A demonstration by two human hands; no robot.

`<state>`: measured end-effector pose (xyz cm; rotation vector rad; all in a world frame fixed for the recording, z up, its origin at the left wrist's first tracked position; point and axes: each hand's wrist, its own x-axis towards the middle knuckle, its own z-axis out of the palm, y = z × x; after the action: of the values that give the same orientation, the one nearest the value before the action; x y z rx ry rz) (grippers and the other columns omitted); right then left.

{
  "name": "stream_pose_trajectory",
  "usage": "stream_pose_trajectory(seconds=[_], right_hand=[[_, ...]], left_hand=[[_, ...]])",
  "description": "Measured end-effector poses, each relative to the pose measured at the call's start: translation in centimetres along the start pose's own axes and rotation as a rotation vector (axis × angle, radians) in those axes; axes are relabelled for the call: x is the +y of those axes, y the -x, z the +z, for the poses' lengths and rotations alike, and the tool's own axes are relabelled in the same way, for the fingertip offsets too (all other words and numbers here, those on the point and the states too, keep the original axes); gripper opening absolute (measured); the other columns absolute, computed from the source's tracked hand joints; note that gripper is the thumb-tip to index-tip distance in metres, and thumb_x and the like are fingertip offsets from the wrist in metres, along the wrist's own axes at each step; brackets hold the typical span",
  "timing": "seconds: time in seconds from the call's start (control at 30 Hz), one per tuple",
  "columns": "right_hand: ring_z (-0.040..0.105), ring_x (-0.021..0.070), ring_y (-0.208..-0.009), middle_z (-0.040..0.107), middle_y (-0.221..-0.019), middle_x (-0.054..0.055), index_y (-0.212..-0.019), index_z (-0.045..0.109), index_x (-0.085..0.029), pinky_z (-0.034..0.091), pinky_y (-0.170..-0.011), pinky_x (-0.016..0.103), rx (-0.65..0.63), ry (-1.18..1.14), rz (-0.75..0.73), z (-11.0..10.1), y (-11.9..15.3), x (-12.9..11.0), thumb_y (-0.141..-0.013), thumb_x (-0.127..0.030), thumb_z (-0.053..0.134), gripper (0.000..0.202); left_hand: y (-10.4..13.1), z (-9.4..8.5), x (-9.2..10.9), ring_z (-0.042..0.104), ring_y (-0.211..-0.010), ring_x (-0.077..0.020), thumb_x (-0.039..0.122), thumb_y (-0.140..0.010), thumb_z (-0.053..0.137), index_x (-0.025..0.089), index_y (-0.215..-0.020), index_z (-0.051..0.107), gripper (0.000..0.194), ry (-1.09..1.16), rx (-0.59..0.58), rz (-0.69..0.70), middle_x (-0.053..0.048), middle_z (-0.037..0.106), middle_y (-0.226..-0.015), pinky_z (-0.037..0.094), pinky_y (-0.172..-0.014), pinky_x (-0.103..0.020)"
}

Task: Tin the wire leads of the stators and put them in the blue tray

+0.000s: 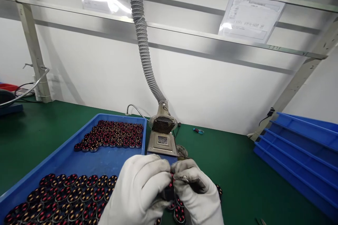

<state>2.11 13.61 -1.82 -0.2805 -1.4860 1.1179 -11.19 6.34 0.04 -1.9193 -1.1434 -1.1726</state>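
Both hands wear white gloves and meet at the lower middle of the head view. My left hand [141, 190] is closed around a small black round part [168, 192] with a bit of red on it. Against the part's right side, my right hand [196, 190] has its fingers pinched together, with dark smudges on the glove's fingertips. Much of the part is hidden by the fingers. Under and behind the hands lie more black parts [179, 213] with red marks.
A blue tray [105, 161] at the left holds many black ring parts. Behind the hands stand a metal device [162, 140] and a grey hose [142, 38]. Stacked blue trays [301, 158] are at the right. Small pliers [198, 131] lie near the wall.
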Motion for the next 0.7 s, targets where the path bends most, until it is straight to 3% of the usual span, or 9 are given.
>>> stream_pose_trajectory(seconds=[0.13,0.23,0.3,0.4,0.47,0.57,0.7], right_hand=[[0.061,0.0094,-0.067,0.062,-0.074,-0.003,-0.066,0.065,-0.024,0.049,-0.06,0.017,0.528,0.281,-0.2,-0.1,0.5,-1.0,-0.069,-0.015,0.07,0.01],[0.062,0.0119,-0.07,0.063,-0.076,0.0,-0.067,0.067,-0.023,0.05,-0.063,0.02,0.63,0.393,-0.242,0.1,0.6,-1.6,-0.067,-0.019,0.072,0.006],[0.062,0.0151,-0.071,0.066,-0.077,0.003,-0.072,0.068,-0.022,0.051,-0.064,0.024,0.525,0.281,-0.068,0.9,0.6,-1.8,-0.067,-0.025,0.073,0.007],[0.065,0.0193,-0.076,0.071,-0.084,0.006,-0.084,0.07,-0.022,0.052,-0.07,0.029,0.226,-0.066,0.282,2.7,0.5,-1.7,-0.063,-0.038,0.076,0.027],[0.066,0.0212,-0.084,0.072,-0.091,0.007,-0.089,0.07,-0.022,0.051,-0.079,0.032,0.065,-0.28,0.432,3.1,0.2,-1.0,-0.06,-0.042,0.077,0.036],[0.066,0.0201,-0.087,0.071,-0.096,0.007,-0.089,0.072,-0.023,0.048,-0.087,0.033,-0.062,-0.461,0.533,2.2,-0.4,0.6,-0.058,-0.037,0.08,0.035],[0.066,0.0181,-0.072,0.072,-0.083,0.006,-0.085,0.073,-0.023,0.053,-0.073,0.032,-0.201,-0.528,0.62,0.4,-0.8,2.0,-0.055,-0.026,0.083,0.031]], left_hand=[[0.1,-0.1,-0.2,0.06,-0.09,-0.019,0.03,-0.095,0.036,0.014,-0.089,0.056,0.027,-0.161,0.02,0.049,-0.006,0.07,-0.092,0.045,-0.078,-0.033],[0.1,-0.3,-0.2,0.059,-0.09,-0.0173,0.03,-0.095,0.038,0.014,-0.09,0.055,0.024,-0.13,0.029,0.011,-0.006,0.07,-0.092,0.044,-0.079,-0.031],[0.2,-0.2,-0.2,0.058,-0.093,-0.0173,0.03,-0.094,0.041,0.013,-0.092,0.056,0.022,-0.123,0.044,-0.03,-0.007,0.069,-0.094,0.043,-0.081,-0.031],[0.4,0.0,-0.2,0.057,-0.097,-0.0189,0.029,-0.092,0.045,0.012,-0.095,0.057,0.022,-0.131,0.072,-0.066,-0.009,0.068,-0.097,0.043,-0.084,-0.033],[0.5,0.1,-0.1,0.058,-0.097,-0.0192,0.03,-0.092,0.044,0.012,-0.097,0.058,0.023,-0.105,0.076,-0.089,-0.011,0.068,-0.098,0.046,-0.083,-0.033],[0.7,0.1,-0.1,0.062,-0.093,-0.0163,0.028,-0.092,0.044,0.015,-0.103,0.057,0.021,0.017,0.054,-0.185,-0.01,0.068,-0.101,0.052,-0.079,-0.028],[0.8,0.0,-0.7,0.065,-0.091,-0.0168,0.031,-0.088,0.052,0.019,-0.103,0.061,0.021,0.305,0.025,-0.281,-0.009,0.068,-0.103,0.055,-0.078,-0.026]])
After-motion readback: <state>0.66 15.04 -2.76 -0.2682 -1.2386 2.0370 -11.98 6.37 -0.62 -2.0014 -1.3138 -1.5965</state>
